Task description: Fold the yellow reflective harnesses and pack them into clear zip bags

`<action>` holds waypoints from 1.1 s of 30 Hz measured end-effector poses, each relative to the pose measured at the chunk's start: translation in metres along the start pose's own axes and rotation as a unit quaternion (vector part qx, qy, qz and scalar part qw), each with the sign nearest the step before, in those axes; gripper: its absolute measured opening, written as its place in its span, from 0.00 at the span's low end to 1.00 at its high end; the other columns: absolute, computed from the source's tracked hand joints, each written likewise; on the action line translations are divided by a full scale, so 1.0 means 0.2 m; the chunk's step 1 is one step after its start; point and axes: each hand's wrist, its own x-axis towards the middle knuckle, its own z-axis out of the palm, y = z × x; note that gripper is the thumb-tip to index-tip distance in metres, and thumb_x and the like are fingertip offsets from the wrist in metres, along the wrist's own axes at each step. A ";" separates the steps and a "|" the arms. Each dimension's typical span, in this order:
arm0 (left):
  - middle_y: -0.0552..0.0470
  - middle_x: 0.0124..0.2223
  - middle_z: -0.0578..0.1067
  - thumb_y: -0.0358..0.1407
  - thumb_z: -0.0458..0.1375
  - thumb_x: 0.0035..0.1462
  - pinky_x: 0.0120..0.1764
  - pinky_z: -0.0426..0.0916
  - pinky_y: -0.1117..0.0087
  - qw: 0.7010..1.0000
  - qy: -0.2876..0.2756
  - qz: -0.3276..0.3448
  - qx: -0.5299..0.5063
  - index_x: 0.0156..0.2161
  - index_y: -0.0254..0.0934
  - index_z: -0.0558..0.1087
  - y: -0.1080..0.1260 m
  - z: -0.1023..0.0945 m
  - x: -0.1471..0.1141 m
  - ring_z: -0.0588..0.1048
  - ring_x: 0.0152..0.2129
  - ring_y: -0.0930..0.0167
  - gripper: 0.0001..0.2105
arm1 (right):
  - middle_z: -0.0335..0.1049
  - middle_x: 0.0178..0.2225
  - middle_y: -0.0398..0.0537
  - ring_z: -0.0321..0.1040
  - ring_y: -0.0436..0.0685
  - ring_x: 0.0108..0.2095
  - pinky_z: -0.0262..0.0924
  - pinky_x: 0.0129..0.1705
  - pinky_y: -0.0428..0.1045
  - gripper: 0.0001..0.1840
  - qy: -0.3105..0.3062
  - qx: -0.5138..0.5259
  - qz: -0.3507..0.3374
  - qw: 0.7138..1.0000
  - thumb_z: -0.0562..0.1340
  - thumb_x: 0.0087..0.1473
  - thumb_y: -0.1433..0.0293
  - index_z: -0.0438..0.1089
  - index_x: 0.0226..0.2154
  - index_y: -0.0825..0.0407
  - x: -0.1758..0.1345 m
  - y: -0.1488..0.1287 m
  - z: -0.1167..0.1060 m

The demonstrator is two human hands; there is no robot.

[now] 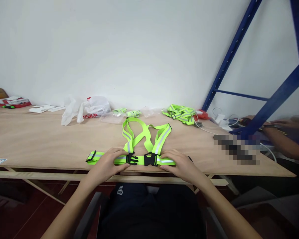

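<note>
A neon-green reflective vest made of elastic straps with silver stripes lies spread on the table in front of me. My left hand grips its waist strap beside the black pronged buckle half. Opposite, my right hand pinches the strap next to the black socket buckle half. The two buckle halves face each other with a small gap between them. A black slider sits at the strap's left end. Part of the waist strap is hidden under both hands.
A heap of similar green straps lies at the back, near rolled straps and white plastic bags. Blue rack posts stand at right. Another person's arm shows at far right. The wooden table's front edge is close to me.
</note>
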 end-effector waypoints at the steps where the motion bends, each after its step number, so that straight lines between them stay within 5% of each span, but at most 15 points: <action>1: 0.47 0.52 0.77 0.48 0.63 0.57 0.55 0.69 0.59 1.000 -0.003 0.002 0.003 0.49 0.43 0.78 0.01 0.00 0.00 0.74 0.51 0.59 0.18 | 0.75 0.44 0.48 0.71 0.61 0.47 0.64 0.48 0.54 0.12 0.000 -0.012 0.014 1.000 0.67 0.56 0.60 0.71 0.40 0.48 0.01 0.00 0.00; 9: 0.48 0.52 0.77 0.45 0.63 0.58 0.51 0.70 0.64 1.000 -0.020 0.010 -0.001 0.51 0.42 0.75 0.06 -0.02 0.04 0.76 0.48 0.61 0.18 | 0.74 0.41 0.48 0.72 0.62 0.43 0.65 0.43 0.54 0.18 0.028 -0.037 0.051 0.998 0.70 0.52 0.60 0.66 0.40 0.49 0.07 -0.07 0.05; 15: 0.49 0.50 0.77 0.44 0.62 0.58 0.50 0.70 0.65 1.000 -0.004 0.025 -0.008 0.50 0.42 0.75 0.12 0.00 0.10 0.76 0.47 0.63 0.16 | 0.74 0.46 0.50 0.72 0.61 0.48 0.66 0.48 0.54 0.18 0.058 0.016 0.066 0.996 0.68 0.54 0.65 0.66 0.46 0.49 0.04 -0.06 0.06; 22: 0.49 0.49 0.77 0.44 0.61 0.60 0.51 0.70 0.65 0.998 0.023 0.054 -0.029 0.51 0.42 0.75 0.08 0.07 0.10 0.76 0.47 0.64 0.16 | 0.72 0.54 0.53 0.70 0.63 0.54 0.65 0.55 0.58 0.29 0.064 -0.005 0.033 0.997 0.68 0.54 0.63 0.64 0.57 0.47 0.03 -0.05 0.09; 33: 0.48 0.49 0.76 0.45 0.62 0.59 0.50 0.70 0.66 0.998 0.028 0.037 -0.031 0.51 0.42 0.77 0.06 0.09 0.08 0.76 0.46 0.64 0.17 | 0.75 0.50 0.52 0.72 0.63 0.50 0.67 0.52 0.58 0.23 0.099 0.005 0.002 0.995 0.66 0.57 0.64 0.67 0.54 0.47 0.03 -0.08 0.11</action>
